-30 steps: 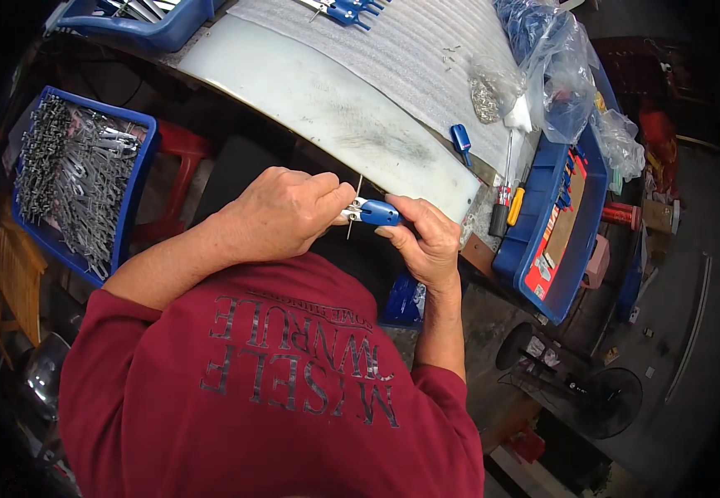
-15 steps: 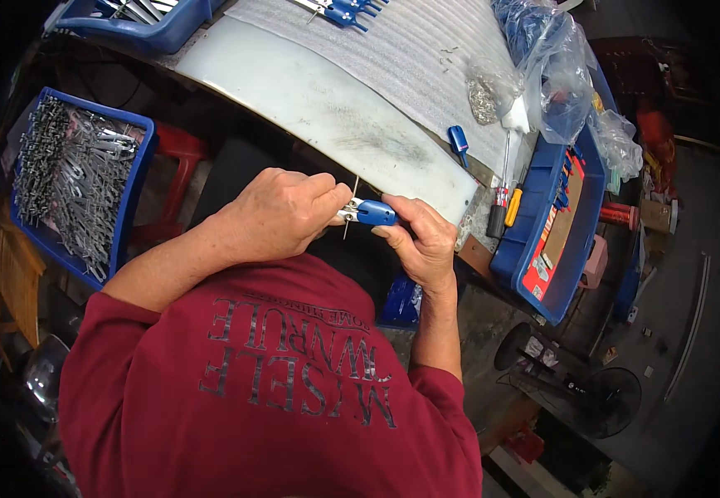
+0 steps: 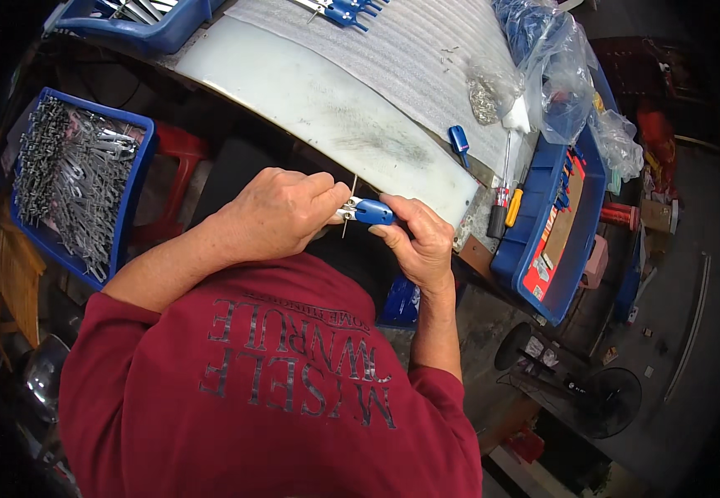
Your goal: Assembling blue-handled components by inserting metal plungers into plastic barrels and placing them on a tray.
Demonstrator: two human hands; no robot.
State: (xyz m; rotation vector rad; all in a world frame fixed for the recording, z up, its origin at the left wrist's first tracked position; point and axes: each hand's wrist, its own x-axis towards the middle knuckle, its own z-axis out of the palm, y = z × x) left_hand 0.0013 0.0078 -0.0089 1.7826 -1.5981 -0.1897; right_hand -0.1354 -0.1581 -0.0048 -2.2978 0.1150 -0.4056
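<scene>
In front of my chest, near the table edge, both hands hold one small metal piece with a blue plastic cap [image 3: 373, 212]. My left hand [image 3: 281, 212] is closed round its metal end, most of which is hidden in the fist. A thin metal pin crosses the piece beside that fist. The thumb and fingers of my right hand [image 3: 420, 241] pinch the blue cap at its other end. On the table, ahead and to the right, lies a loose blue cap [image 3: 458, 139]. Several blue-ended metal pieces [image 3: 342, 12] lie at the far edge of the view.
A blue bin [image 3: 134, 199] full of metal parts is at left, by a red stool [image 3: 179, 153]. Another blue bin [image 3: 555, 311] stands right, near a screwdriver [image 3: 499, 217] and a yellow-handled tool [image 3: 513, 207]. Clear bags [image 3: 555, 104] and small pins [image 3: 483, 104] lie at far right.
Both hands and the capped piece have shifted very slightly to the left. The grip of each hand looks the same.
</scene>
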